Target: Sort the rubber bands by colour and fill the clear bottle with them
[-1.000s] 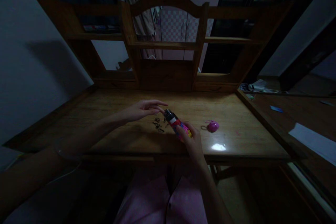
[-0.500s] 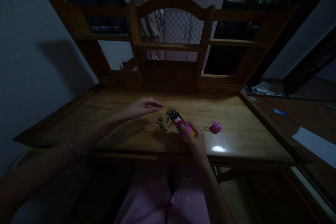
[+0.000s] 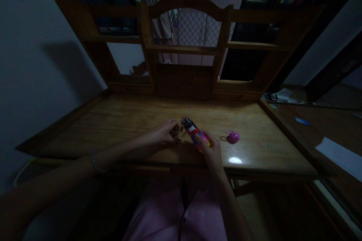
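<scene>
My right hand (image 3: 209,146) is wrapped around a colourful cylindrical container (image 3: 195,131), red, blue, pink and yellow. It is tilted, with its far end pointing up and left, and dark small pieces show at that end. My left hand (image 3: 167,131) is low over the desk, its thumb and fingers curved apart around a small pile of dark clips (image 3: 175,134), which look like hair clips. Part of the pile is hidden by the fingers. Between pile and container lies another thin clip (image 3: 184,134).
A pink round object (image 3: 233,137) with a thin loop beside it lies right of my right hand on the wooden desk (image 3: 263,150). A wooden shelf unit (image 3: 183,49) rises along the far edge. White paper (image 3: 341,156) and a blue card (image 3: 302,121) lie on the surface at right.
My left hand has come down and slightly right, from above the pile to the dark clips, its fingers now curved about them. My right hand and the container stay nearly still.
</scene>
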`<state>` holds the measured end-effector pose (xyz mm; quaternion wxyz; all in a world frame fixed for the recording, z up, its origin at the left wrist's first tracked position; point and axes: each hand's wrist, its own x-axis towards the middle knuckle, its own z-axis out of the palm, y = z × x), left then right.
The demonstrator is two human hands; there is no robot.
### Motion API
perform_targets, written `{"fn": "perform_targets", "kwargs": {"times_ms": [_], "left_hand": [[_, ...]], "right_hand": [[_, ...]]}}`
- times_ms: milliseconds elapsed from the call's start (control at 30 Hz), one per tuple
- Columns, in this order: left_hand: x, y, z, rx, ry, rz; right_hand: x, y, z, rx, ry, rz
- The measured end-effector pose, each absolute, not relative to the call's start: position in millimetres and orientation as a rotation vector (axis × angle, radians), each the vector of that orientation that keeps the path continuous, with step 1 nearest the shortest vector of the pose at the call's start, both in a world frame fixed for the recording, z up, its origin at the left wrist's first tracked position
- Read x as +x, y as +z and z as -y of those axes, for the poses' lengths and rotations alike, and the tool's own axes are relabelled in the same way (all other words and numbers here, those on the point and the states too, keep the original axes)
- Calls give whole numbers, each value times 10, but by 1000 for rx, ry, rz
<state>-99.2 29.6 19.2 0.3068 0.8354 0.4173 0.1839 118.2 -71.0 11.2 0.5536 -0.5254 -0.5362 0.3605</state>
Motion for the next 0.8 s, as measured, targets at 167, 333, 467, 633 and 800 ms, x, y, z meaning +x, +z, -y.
{"fn": "perform_targets", "kwargs": {"times_ms": [167,333,467,633,800], "left_hand": [[-915,171,-368,2248,374,-1075],[-909,134,-462,2220,261,-1102],[-936,179,-560,2122,213,-1074],[-1020,558,-708,1917,252,-1085],[-1061,1011,-766,1837,391,-904]], "right_hand": [[1178,116,710,-1226,856,1278],[1187,115,710,-1244,851,1283],[1183,108,700,-1249,849,1277],[1172,126,705,-1237,839,1292],[1168,145,718,-1220,870,1303]]}}
